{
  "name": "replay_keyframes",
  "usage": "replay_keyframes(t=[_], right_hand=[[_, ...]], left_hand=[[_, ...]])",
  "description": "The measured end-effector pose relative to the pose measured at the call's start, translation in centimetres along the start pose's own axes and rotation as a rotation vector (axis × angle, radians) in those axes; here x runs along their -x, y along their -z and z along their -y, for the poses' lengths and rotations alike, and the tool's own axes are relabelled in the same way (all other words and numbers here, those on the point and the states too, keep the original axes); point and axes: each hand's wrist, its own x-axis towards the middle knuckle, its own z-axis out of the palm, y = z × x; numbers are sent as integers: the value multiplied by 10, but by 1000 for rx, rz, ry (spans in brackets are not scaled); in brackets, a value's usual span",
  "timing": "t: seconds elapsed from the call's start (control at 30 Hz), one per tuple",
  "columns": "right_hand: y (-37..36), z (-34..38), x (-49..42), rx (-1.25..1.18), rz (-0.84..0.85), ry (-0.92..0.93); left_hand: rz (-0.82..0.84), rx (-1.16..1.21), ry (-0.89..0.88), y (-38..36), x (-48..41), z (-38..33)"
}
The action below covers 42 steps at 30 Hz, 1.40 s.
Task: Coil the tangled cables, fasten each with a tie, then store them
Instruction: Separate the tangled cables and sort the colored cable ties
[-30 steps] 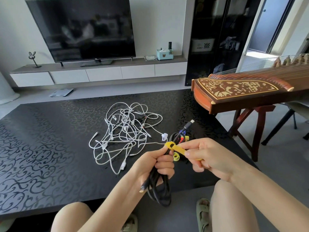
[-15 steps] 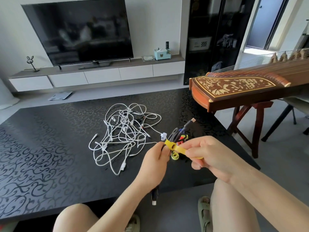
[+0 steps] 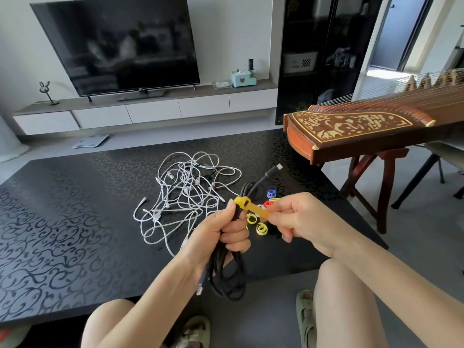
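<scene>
- Near the front edge of the tabletop (image 3: 75, 222), left hand (image 3: 221, 229) clenched around a coiled black cable (image 3: 228, 275), loops hanging below the fist, one plug (image 3: 275, 169) sticking up and away, another plug dangling beside the wrist.
- Wrapped round the neck of the coil just above the fist, a yellow tie (image 3: 247, 205), tail threaded through its slot and pinched in the grip of the right hand (image 3: 301, 217), pulled out to the right.
- Farther left on the tabletop, well apart from the hands: white cables (image 3: 180, 197) lying in a tangle, none coiled.
- Just beyond the hands: spare ties (image 3: 258, 226), rolled up, in yellow, red and blue.
- Likely risks: tail slipping from the pinch before being pressed down, leaving the wrap slack; loosening of the left fist, letting loops spring apart or slide out under the tie.
- Also possible: tie cinched too close to the upright plug, kinking the cable there; dangling plug catching on the tabletop edge.
- Storage place not visible.
</scene>
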Motion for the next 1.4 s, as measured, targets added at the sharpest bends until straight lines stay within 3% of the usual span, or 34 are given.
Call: replay_keyframes(t=[0.07, 0.17, 0.27, 0.37, 0.5, 0.6, 0.7, 0.8, 0.87, 0.97, 1.1, 1.2, 1.27, 1.4], right_hand=[[1, 7, 2, 14, 30, -8], [1, 17, 7, 17, 76, 2], [1, 24, 7, 40, 83, -9], [-1, 30, 6, 40, 103, -35], [-1, 33, 6, 48, 152, -53], [-4, 32, 4, 59, 145, -48], [-9, 33, 1, 84, 115, -42], [-12, 32, -7, 59, 88, -75], [-12, 31, -15, -8, 76, -137], [-8, 29, -27, -227, 93, -296], [-8, 24, -35, -447, 112, -482], [-3, 24, -36, -505, 140, -525], [10, 24, -38, -397, 134, -443], [43, 15, -45, -95, -36, -80]], left_hand=[[-139, -272, -76, 4, 0, -3], [-348, -945, -244, 9, 1, -3], [-345, -1401, -424, 5, 2, -5], [-267, -1455, -339, 6, 1, -7], [-186, -880, -36, 8, 5, -9], [-218, -874, -17, 8, 3, -8], [-265, -1212, -52, 6, -2, -4], [-287, -1825, -167, 6, -9, 7], [-225, -2145, -207, 4, -12, 13], [-87, -2410, -266, 3, -12, 13], [-83, -2294, -474, 12, -14, 17], [-152, -1975, -317, 21, -18, 18], [-174, -1711, -226, 21, -18, 14], [-59, -1197, -95, 18, -15, -1]])
